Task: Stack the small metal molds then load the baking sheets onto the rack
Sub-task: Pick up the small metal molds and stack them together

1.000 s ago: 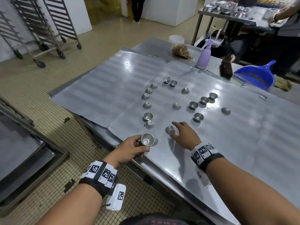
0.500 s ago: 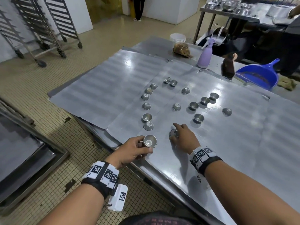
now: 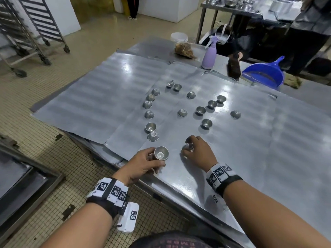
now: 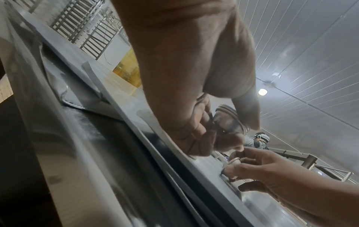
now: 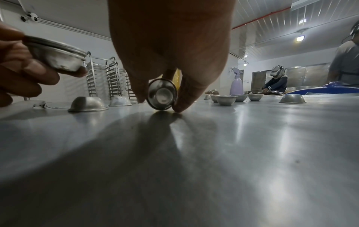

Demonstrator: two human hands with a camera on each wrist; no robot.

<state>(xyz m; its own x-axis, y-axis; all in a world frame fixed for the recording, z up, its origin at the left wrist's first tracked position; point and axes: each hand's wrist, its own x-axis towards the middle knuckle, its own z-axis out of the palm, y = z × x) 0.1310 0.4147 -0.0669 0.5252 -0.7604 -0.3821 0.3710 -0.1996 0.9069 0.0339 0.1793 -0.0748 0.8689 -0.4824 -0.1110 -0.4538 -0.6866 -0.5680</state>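
My left hand (image 3: 143,161) holds a short stack of small metal molds (image 3: 161,153) just above the table's near edge; the nested rims show in the left wrist view (image 4: 230,121) and the right wrist view (image 5: 56,53). My right hand (image 3: 196,151) pinches one mold (image 5: 162,94) tipped on its edge on the baking sheet (image 3: 250,140), its hollow facing my wrist. Several more molds lie scattered on the sheets, some upside down (image 3: 153,136), some upright (image 3: 206,123).
Flat baking sheets (image 3: 93,104) overlap across the steel table. At its far edge stand a lilac spray bottle (image 3: 208,56), a brush (image 3: 233,66), a blue dustpan (image 3: 265,73) and white tubs (image 3: 179,37). Wheeled racks (image 3: 35,29) stand far left. People work at another table behind.
My right hand has drawn a mold toward me and tipped it up on its edge. The left hand with its stack has shifted slightly right, nearer the right hand.
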